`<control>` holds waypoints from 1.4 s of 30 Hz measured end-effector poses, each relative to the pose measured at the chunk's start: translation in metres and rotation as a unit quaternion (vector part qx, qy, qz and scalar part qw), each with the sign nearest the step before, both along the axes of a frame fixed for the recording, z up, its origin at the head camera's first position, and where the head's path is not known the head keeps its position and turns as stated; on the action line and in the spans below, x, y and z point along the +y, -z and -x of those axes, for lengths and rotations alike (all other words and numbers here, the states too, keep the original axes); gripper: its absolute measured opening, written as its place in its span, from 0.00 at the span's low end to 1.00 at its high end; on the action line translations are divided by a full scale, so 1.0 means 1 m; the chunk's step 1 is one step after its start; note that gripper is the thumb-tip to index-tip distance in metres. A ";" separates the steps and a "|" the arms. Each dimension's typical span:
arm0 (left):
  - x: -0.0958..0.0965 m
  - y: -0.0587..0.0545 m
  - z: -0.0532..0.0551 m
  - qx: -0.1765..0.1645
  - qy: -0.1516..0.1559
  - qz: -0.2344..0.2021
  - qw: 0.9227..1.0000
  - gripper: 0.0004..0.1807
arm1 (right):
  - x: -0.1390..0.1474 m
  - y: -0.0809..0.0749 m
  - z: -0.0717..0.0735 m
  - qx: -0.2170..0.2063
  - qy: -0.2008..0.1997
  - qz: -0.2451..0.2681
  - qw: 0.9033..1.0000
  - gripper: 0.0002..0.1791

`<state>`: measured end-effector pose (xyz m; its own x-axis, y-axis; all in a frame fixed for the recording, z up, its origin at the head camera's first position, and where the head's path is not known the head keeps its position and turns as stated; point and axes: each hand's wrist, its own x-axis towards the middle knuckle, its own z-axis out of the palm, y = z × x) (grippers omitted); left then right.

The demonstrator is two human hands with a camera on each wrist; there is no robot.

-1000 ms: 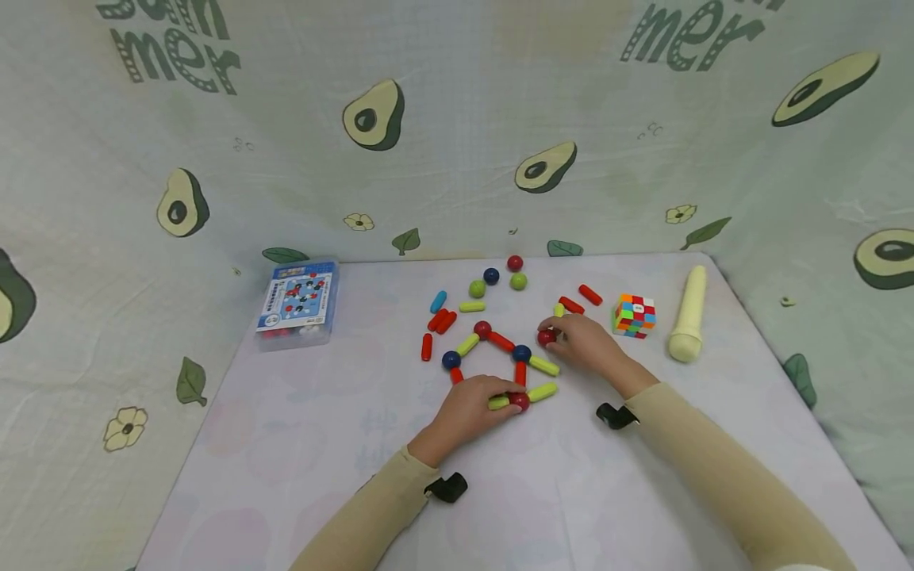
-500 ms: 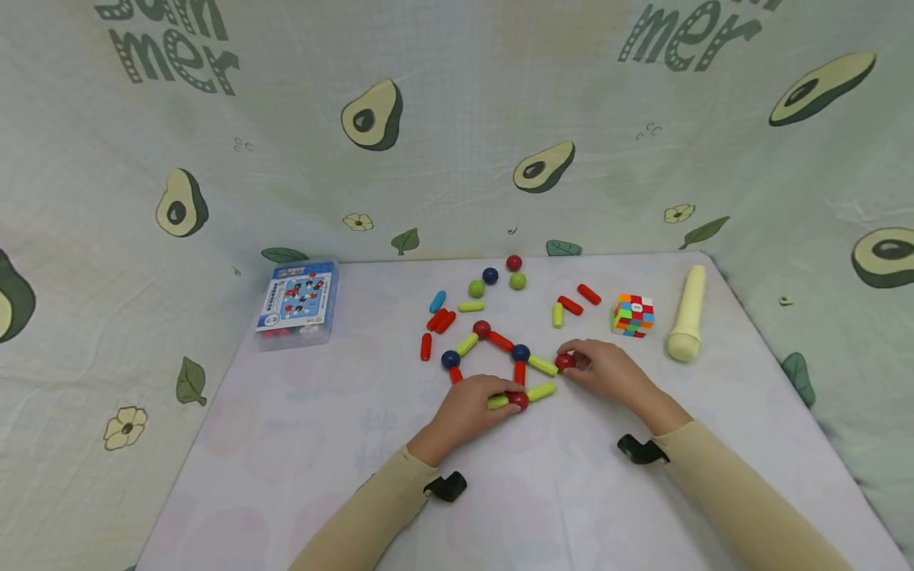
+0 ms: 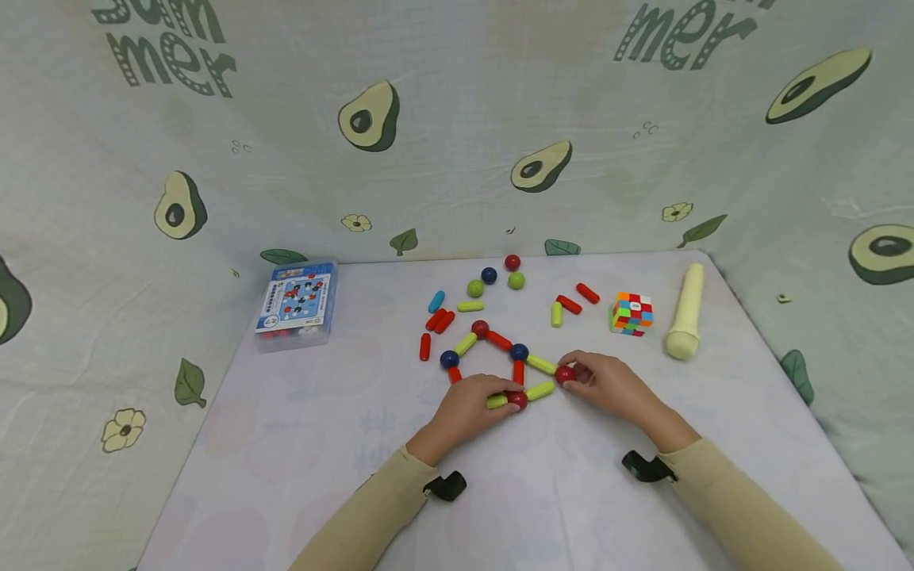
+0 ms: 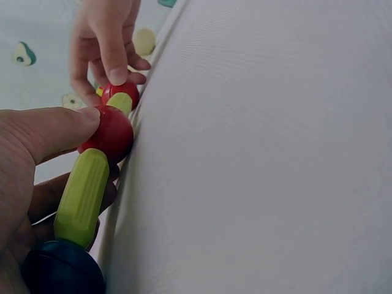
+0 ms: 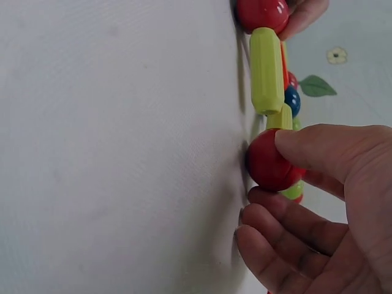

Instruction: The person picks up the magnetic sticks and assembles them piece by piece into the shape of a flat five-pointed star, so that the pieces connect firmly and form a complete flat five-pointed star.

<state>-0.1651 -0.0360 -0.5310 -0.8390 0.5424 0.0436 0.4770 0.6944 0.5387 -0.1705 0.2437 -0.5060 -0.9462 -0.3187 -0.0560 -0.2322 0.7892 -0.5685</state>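
Observation:
A ring of magnetic balls and rods lies on the table, with red and dark blue balls [image 3: 519,351] joined by red and yellow-green rods. My left hand [image 3: 467,412] pinches the red ball [image 4: 114,136] at its near corner. One yellow-green rod [image 3: 539,390] sticks out rightward from that ball; another yellow-green rod [image 3: 540,364] extends from the blue ball. My right hand [image 3: 607,388] holds a second red ball [image 5: 269,160] between thumb and fingers, at the tip of the blue ball's rod. The near rod's free end appears close to it. My left hand hides the ring's near-left part.
Loose balls, including a green one [image 3: 516,280], lie at the back. Loose rods, such as a blue one [image 3: 436,301], lie left and right of them. A plastic box [image 3: 296,305] stands far left; a puzzle cube [image 3: 631,314] and a cream-coloured club-shaped object [image 3: 685,313] are at right.
My right hand has carried the red ball toward me and slightly right, from beside the loose yellow-green rod to the tip of the ring's rod. My left hand stays put.

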 end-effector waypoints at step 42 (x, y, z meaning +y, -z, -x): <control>0.051 0.003 0.006 0.127 0.014 -0.001 0.992 0.15 | 0.002 0.012 -0.002 0.006 0.031 0.019 0.999 0.22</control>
<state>-0.1709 0.0150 -0.5339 -0.7852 0.5651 0.2534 0.6169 0.6775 0.4005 -0.1686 0.2454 -0.5178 -0.9647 -0.2612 -0.0334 -0.1904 0.7796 -0.5966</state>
